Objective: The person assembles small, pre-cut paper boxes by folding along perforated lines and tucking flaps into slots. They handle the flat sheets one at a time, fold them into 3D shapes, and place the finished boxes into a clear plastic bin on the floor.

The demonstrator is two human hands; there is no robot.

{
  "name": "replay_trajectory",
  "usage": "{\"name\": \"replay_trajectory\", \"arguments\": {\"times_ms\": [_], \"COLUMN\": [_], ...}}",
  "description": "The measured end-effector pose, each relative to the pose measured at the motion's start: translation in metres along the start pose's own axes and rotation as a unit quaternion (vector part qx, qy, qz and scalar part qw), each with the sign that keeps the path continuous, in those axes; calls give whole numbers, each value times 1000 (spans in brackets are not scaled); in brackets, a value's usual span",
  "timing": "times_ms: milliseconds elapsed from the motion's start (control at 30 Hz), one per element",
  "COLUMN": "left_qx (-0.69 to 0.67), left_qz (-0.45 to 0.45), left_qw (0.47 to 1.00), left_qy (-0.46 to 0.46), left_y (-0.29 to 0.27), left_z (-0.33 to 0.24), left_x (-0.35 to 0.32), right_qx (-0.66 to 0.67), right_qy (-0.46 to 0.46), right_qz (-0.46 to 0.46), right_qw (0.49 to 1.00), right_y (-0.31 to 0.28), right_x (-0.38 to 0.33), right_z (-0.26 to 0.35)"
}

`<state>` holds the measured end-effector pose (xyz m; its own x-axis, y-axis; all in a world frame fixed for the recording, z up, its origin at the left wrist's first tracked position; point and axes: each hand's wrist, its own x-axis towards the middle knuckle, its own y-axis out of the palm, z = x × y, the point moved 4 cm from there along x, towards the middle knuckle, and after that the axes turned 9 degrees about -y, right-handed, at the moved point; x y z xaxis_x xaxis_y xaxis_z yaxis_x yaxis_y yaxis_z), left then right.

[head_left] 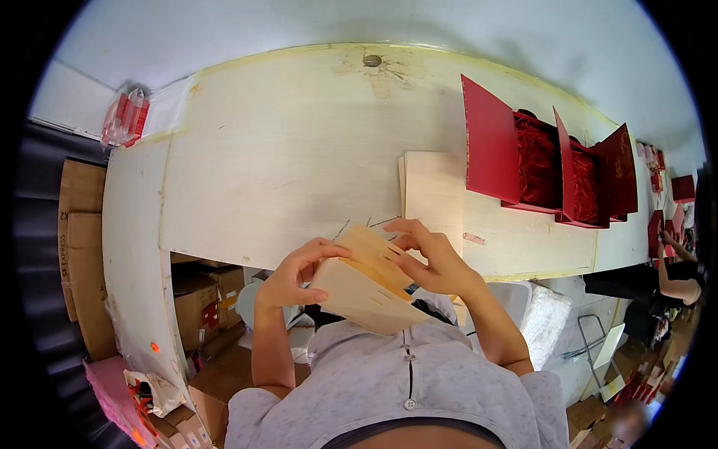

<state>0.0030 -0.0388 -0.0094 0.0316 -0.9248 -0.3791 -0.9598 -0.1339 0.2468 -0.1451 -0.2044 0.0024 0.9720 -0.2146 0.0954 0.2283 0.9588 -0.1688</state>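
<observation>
A folded sheet of cream card [366, 303] with short dark slits is held up against my body, above the table's front edge. My left hand [295, 271] grips its left side, fingers over the top fold and thumb on the near face. At the upper right, my right hand [437, 262] has its thumb against the card, with the index finger arched above. Thin dark lines, possibly cords, show by the right index fingertip; whether the fingers hold one is unclear. Flat cream card sheets [434, 179] lie stacked on the table just beyond.
On the right of the pale table [284, 150] stand opened red gift boxes [493, 150] with red shredded filling. Wrapped red items [126, 118] sit at the far left corner. Cardboard boxes [196, 310] fill the space beneath. Another person [677, 277] works at far right.
</observation>
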Motion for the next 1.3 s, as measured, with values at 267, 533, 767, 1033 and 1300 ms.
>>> {"name": "replay_trajectory", "arguments": {"times_ms": [267,533,767,1033,1300], "left_qx": [-1,-129,-265,-197,-225], "left_qz": [-45,-158,-392,-366,-344], "left_qw": [998,977,878,909,910], "left_qy": [42,63,77,35,55], "left_y": [5,-1,-6,36,120], "left_z": [12,66,130,135,160], "left_x": [-10,-38,-89,-53,-31], "right_qx": [-169,50,191,185,23], "right_qy": [-111,-27,78,78,-22], "right_qz": [-33,-25,14,-27,-179], "right_qw": [979,998,978,979,983], "right_y": [8,19,56,71,41], "right_x": [-13,30,20,-24,-103], "right_z": [-10,-45,-69,-82,-81]}}
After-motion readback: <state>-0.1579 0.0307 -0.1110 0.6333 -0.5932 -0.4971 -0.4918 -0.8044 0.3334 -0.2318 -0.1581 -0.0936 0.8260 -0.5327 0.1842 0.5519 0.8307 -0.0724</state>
